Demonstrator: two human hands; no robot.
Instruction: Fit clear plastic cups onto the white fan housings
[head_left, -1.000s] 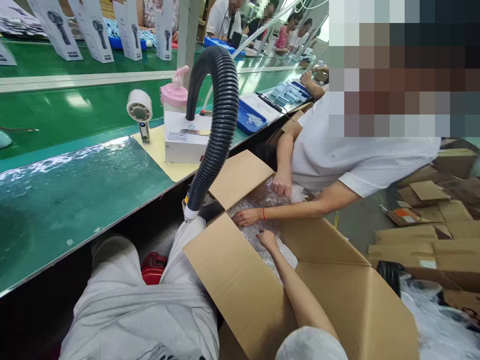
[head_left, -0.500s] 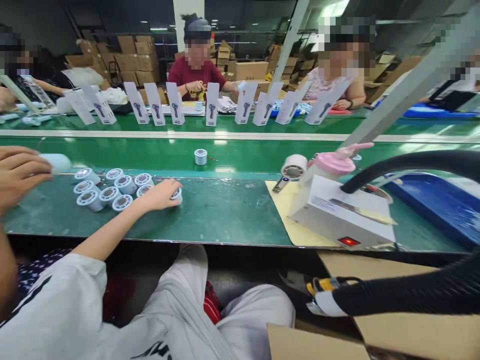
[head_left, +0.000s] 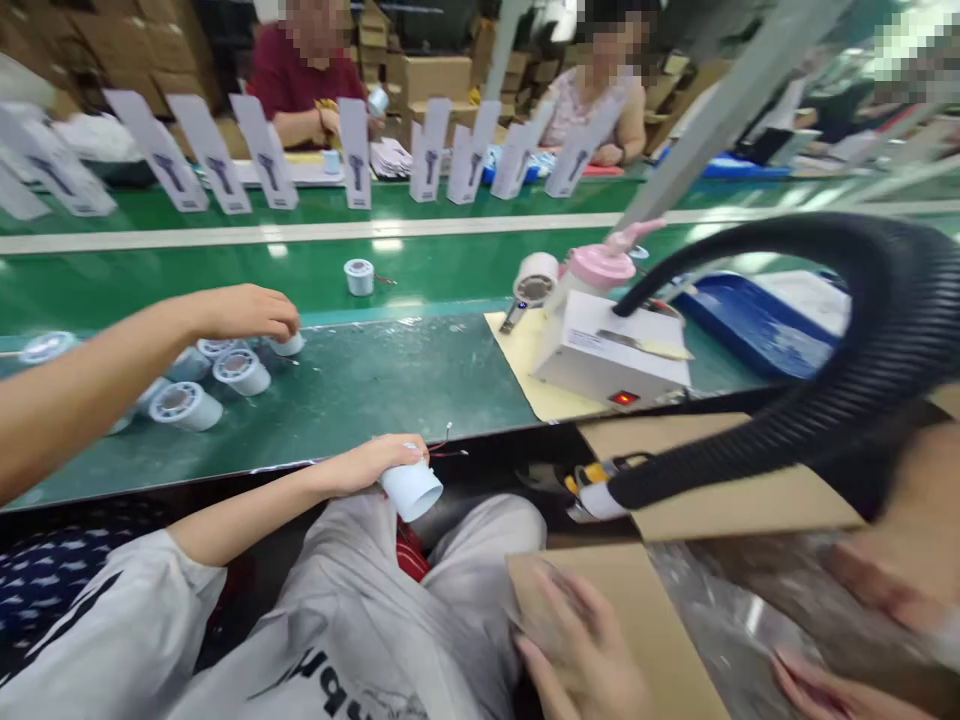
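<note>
My left hand is closed on a light-blue cylindrical fan part, held above my lap just off the bench edge. Its open end tilts down to the right, and thin wires with small plugs stick out behind. Low in view, my right hand is smeared by motion over the flap of a cardboard box. Whether its fingers hold anything cannot be made out. More of the same fan parts lie grouped on the green bench at left, partly covered by a co-worker's forearm.
A co-worker's hand touches a fan part at left. Another person's blurred hands are by clear plastic at lower right. A grey machine with a black hose, a pink-topped bottle and a blue tray stand right.
My left hand has brought a fan part from the bench towards my lap. My right hand has come into view. The co-worker's hand has reached in over the group, and the view has swung right.
</note>
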